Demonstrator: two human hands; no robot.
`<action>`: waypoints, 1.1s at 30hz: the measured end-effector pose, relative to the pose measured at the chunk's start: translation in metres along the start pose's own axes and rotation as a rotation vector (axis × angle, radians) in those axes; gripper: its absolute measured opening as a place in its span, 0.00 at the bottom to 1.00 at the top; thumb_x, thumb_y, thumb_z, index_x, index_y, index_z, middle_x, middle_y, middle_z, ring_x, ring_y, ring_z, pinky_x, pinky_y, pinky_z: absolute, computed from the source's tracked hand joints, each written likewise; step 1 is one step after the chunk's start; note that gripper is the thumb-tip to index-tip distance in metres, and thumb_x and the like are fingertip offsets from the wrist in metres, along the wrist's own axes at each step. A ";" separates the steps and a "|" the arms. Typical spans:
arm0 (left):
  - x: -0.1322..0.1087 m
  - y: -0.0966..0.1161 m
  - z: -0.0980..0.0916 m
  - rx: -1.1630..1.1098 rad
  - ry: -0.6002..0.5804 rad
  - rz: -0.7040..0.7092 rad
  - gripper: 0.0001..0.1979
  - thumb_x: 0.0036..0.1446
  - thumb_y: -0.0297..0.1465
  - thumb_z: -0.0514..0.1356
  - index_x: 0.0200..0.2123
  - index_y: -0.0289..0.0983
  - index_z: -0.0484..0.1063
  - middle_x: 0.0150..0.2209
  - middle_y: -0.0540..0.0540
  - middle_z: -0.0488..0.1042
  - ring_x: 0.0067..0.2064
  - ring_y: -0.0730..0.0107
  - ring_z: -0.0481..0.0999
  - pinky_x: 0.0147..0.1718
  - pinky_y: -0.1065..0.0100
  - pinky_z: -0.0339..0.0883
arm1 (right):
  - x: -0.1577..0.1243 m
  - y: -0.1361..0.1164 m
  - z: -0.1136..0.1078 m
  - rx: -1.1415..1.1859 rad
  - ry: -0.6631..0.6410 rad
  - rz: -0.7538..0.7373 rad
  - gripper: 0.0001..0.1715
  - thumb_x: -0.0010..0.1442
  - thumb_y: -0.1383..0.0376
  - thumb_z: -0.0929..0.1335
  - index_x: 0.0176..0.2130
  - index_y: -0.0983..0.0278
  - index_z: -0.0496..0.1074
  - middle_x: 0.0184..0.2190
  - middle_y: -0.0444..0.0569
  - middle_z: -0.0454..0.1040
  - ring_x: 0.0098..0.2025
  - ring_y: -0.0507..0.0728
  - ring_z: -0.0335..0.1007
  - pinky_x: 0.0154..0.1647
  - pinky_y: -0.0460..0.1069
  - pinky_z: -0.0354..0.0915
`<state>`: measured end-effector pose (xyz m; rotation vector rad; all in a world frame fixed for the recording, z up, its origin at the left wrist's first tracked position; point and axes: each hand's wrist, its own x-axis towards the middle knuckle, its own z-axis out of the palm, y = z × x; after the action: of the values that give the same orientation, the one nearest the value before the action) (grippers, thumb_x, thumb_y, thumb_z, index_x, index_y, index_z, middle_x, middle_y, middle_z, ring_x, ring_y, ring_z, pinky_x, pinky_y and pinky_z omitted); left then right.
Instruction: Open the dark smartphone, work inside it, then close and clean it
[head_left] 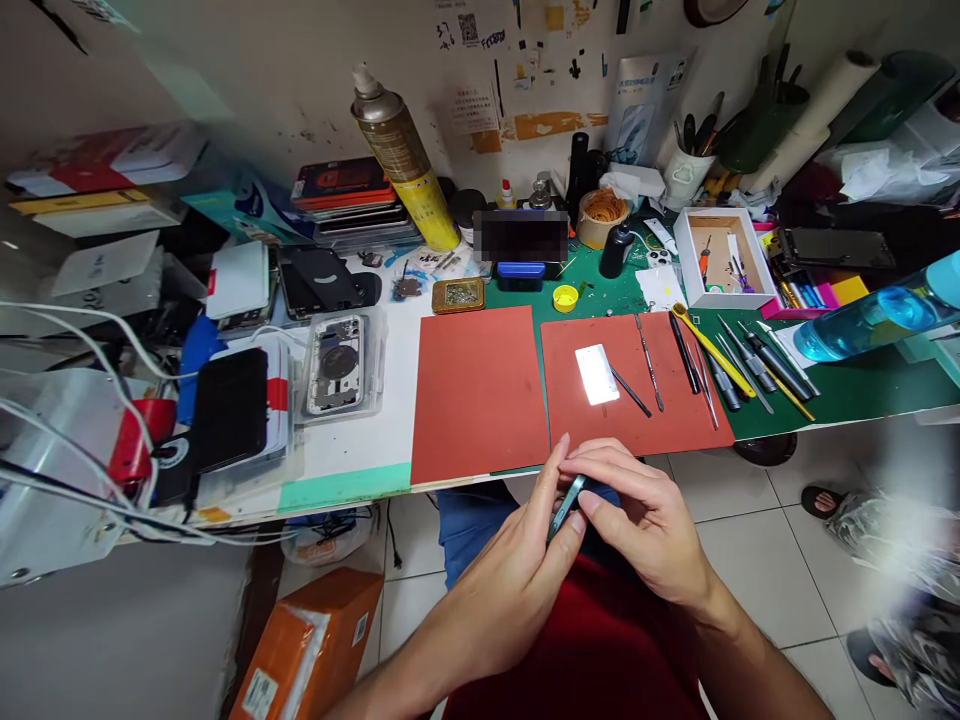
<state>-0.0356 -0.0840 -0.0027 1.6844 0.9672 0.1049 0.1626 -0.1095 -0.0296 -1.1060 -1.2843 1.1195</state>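
Both my hands meet just below the workbench's front edge, over my lap. My left hand [525, 545] cups a thin dark phone [567, 502] seen edge-on, its fingers wrapped round it. My right hand [637, 515] lies over the phone from the right, fingers closed on its upper edge. Straight ahead on the bench lie two red mats [480, 390], the right one carrying a small white glaring rectangle [597, 374] and thin metal tools [649, 375].
Screwdrivers and a yellow-handled tool [712, 350] lie on the green mat at right, beside a white tray [721, 255] and a blue bottle [870, 320]. A phone housing in a clear case [337, 365], a spray can [405, 165] and stacked phones crowd the left. An orange box [311, 645] sits on the floor.
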 end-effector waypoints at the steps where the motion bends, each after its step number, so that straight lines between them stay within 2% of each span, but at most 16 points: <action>1: 0.000 0.000 0.000 0.024 -0.011 0.014 0.35 0.82 0.42 0.45 0.83 0.48 0.33 0.84 0.45 0.33 0.82 0.52 0.44 0.79 0.48 0.49 | 0.000 0.000 0.000 -0.013 0.006 -0.005 0.22 0.73 0.70 0.71 0.60 0.50 0.83 0.47 0.49 0.84 0.55 0.62 0.76 0.58 0.59 0.73; 4: 0.000 -0.001 -0.002 0.129 -0.049 0.110 0.30 0.81 0.38 0.44 0.81 0.45 0.50 0.83 0.45 0.27 0.83 0.48 0.41 0.79 0.44 0.49 | 0.001 0.000 -0.001 -0.039 0.015 0.006 0.21 0.72 0.69 0.71 0.59 0.51 0.84 0.46 0.50 0.85 0.54 0.63 0.76 0.58 0.61 0.72; 6: 0.000 -0.002 -0.003 0.174 -0.057 0.157 0.28 0.81 0.35 0.44 0.79 0.43 0.56 0.83 0.45 0.25 0.82 0.46 0.40 0.78 0.43 0.50 | 0.001 -0.001 -0.001 -0.042 0.016 0.021 0.20 0.72 0.69 0.71 0.58 0.52 0.85 0.46 0.50 0.85 0.53 0.63 0.77 0.57 0.61 0.73; 13: -0.002 -0.009 -0.002 0.239 -0.027 0.258 0.29 0.78 0.26 0.45 0.78 0.43 0.58 0.82 0.40 0.24 0.82 0.39 0.42 0.75 0.36 0.56 | 0.000 0.000 -0.002 0.005 0.007 0.047 0.21 0.72 0.70 0.71 0.58 0.52 0.85 0.47 0.50 0.84 0.52 0.61 0.78 0.54 0.58 0.76; 17: -0.005 -0.015 0.000 0.255 -0.015 0.291 0.33 0.76 0.22 0.43 0.79 0.46 0.54 0.82 0.43 0.23 0.82 0.41 0.40 0.75 0.38 0.60 | -0.001 0.001 -0.003 0.031 -0.004 0.075 0.20 0.72 0.69 0.71 0.57 0.51 0.85 0.47 0.49 0.84 0.51 0.60 0.78 0.53 0.56 0.75; 20: -0.006 -0.017 0.001 0.292 -0.017 0.285 0.32 0.77 0.23 0.43 0.79 0.45 0.54 0.82 0.44 0.21 0.83 0.44 0.39 0.76 0.40 0.59 | 0.001 0.001 -0.002 0.037 0.005 0.096 0.19 0.72 0.70 0.71 0.55 0.52 0.85 0.47 0.49 0.84 0.51 0.60 0.79 0.53 0.55 0.75; 26: -0.005 -0.013 0.002 0.328 -0.030 0.246 0.27 0.78 0.25 0.42 0.74 0.42 0.61 0.82 0.44 0.20 0.83 0.46 0.41 0.77 0.41 0.56 | 0.002 0.003 -0.002 0.039 0.002 0.149 0.17 0.71 0.69 0.70 0.53 0.55 0.86 0.47 0.50 0.83 0.51 0.60 0.80 0.53 0.55 0.75; 30: -0.003 -0.008 -0.001 0.307 -0.050 0.197 0.25 0.79 0.28 0.43 0.70 0.39 0.66 0.82 0.43 0.20 0.82 0.41 0.43 0.76 0.39 0.58 | 0.002 0.004 -0.002 0.062 -0.008 0.171 0.17 0.72 0.68 0.70 0.53 0.54 0.86 0.48 0.50 0.83 0.51 0.60 0.79 0.52 0.54 0.76; 33: -0.003 -0.006 -0.002 0.259 -0.047 0.176 0.24 0.78 0.28 0.44 0.70 0.41 0.67 0.82 0.44 0.23 0.82 0.42 0.43 0.76 0.40 0.59 | 0.002 0.005 -0.001 0.086 0.000 0.189 0.15 0.72 0.67 0.70 0.52 0.55 0.85 0.48 0.50 0.82 0.50 0.60 0.80 0.54 0.55 0.75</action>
<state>-0.0419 -0.0841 -0.0061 2.0012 0.8224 0.0577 0.1637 -0.1071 -0.0342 -1.1809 -1.1384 1.3022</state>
